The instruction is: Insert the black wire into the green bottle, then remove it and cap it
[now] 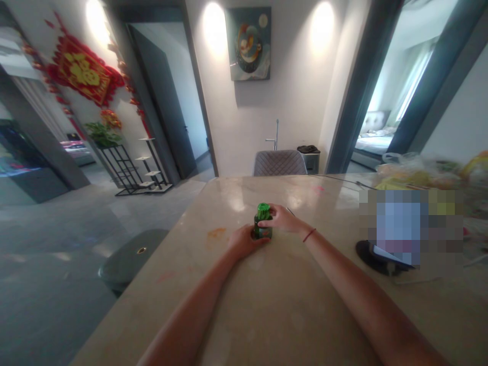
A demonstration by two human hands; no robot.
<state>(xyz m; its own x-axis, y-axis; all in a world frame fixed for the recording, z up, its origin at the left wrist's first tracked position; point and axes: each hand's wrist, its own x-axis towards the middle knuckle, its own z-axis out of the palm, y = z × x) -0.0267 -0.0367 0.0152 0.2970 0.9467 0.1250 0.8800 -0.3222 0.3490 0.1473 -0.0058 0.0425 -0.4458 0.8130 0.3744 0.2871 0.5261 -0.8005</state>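
Note:
A small dark green bottle (262, 220) with a bright green cap (263, 208) stands upright on the stone-topped table (305, 315). My left hand (244, 240) is closed around its lower part, resting low against the tabletop. From the right, my right hand (284, 218) is closed on the upper part of the bottle, with fingers at the cap and the thumb lower, across the front. A pale label shows partly between the hands. A thin dark stick-like thing (291, 211) lies just behind my right hand; its kind cannot be made out.
On the right, a round black stand (368, 254) sits beside a blurred-out patch, with plastic bags (412, 170) behind. A grey quilted chair (280, 162) is at the table's far end. A green stool (129, 259) stands by the left edge. A dark cable (339, 178) crosses the far right.

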